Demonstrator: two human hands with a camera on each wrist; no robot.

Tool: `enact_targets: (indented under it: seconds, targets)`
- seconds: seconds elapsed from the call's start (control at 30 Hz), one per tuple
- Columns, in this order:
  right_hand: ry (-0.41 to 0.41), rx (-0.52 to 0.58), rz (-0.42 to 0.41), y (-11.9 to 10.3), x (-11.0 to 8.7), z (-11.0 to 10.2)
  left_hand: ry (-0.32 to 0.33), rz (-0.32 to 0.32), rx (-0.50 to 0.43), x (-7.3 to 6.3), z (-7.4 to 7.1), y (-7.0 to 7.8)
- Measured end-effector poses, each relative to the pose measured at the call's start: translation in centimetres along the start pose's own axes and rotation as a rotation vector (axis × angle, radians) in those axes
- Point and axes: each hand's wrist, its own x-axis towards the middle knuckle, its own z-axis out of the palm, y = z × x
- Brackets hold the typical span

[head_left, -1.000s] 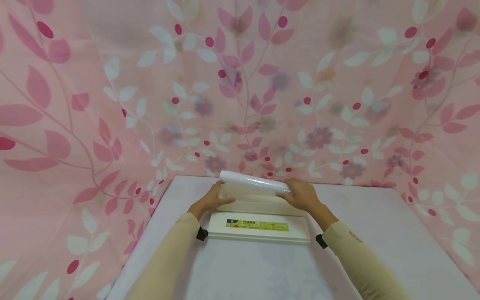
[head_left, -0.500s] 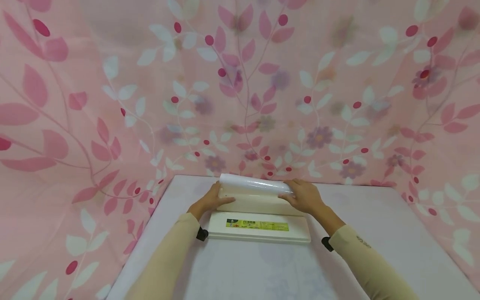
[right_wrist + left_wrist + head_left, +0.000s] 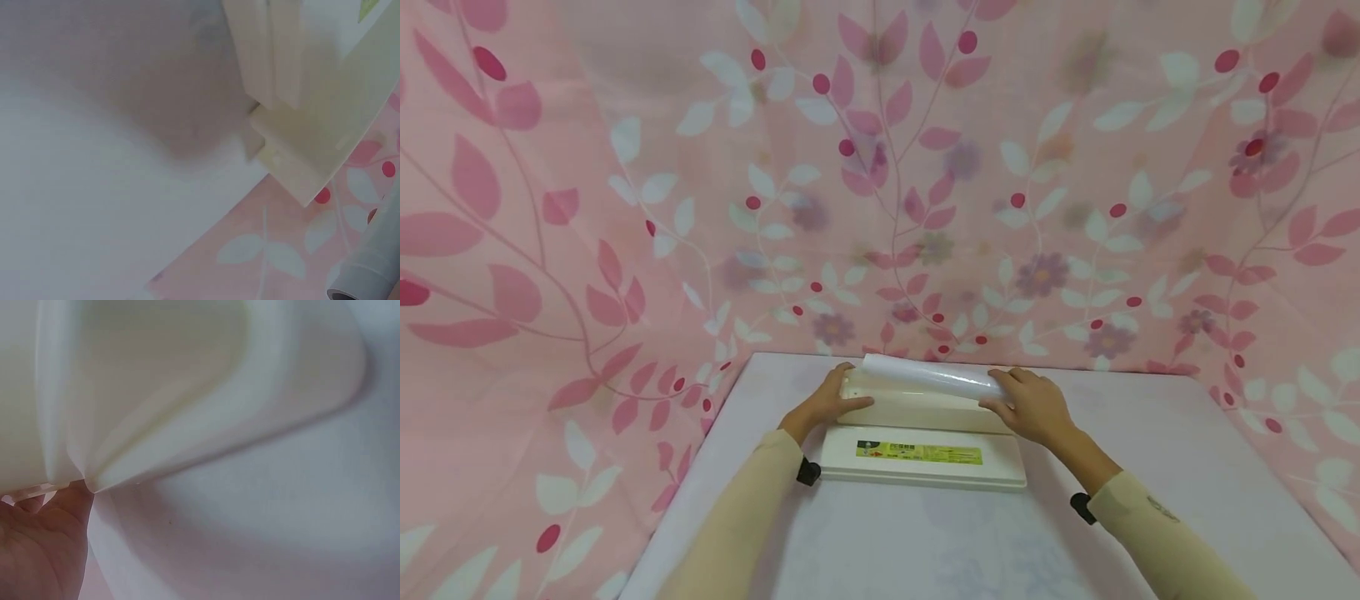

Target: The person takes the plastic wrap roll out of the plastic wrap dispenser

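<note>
A flat white cling film dispenser [image 3: 842, 454] with a green-yellow label lies on the table, its cream lid [image 3: 917, 411] raised at the back. My left hand [image 3: 823, 402] grips the lid's left end, thumb across the front and fingers behind. In the left wrist view, that hand [image 3: 50, 544] pinches the edge beside a curved white plastic end. My right hand [image 3: 1036, 407] holds the right end of a shiny white cling film roll [image 3: 928, 375], slanting in front of the lid's upper part. In the right wrist view, the roll's [image 3: 369, 269] hollow end shows; the hand is mostly out of sight.
The dispenser sits near the back edge of a table covered with a pale cloth [image 3: 880, 550]. A pink curtain [image 3: 880, 208] printed with leaves and flowers hangs behind and along both sides. Black wrist straps show below both sleeves.
My right hand has moved right and slightly down, taking the roll along, so its left end now stands away from the left hand. The left hand keeps its grip on the lid.
</note>
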Motion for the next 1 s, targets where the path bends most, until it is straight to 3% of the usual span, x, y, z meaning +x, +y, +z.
enact_targets:
  seconds: [0.53,0.8,1.0]
  targets:
    - [-0.007,-0.052,0.023,1.9,-3.1,-2.1,-0.016,-0.006,0.006,0.1,0.0,-0.5]
    - [-0.066,-0.068,0.148,2.7,-4.9,-3.4,-0.011,0.015,0.007,0.0,0.3,-0.4]
    - [-0.014,-0.100,0.143,3.9,-5.9,-4.4,0.000,0.011,0.009,0.1,0.1,-0.1]
